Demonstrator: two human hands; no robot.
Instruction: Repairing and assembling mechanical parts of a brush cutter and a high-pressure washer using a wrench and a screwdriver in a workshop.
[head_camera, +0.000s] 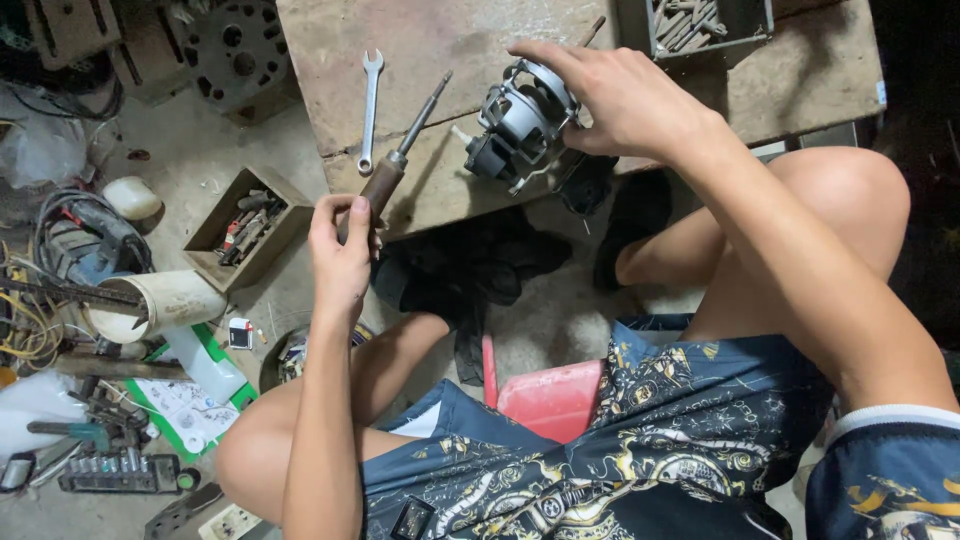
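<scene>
At centre frame we see our left hand (342, 250) clenched around the brown handle of a screwdriver (400, 155) whose shaft slants up over the wooden bench (420, 40), while our right hand (625, 100) grasps the grey motor assembly (515, 125) at the bench edge, a spanner (370, 110) lying just left.

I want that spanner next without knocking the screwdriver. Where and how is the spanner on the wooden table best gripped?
Grip the spanner at mid-shank, probably from above and its left side. It lies flat, open jaw pointing away and ring end near the table edge. The screwdriver, held in the left hand, slants close on its right, nearest the ring end. The right hand rests on the motor.
</scene>
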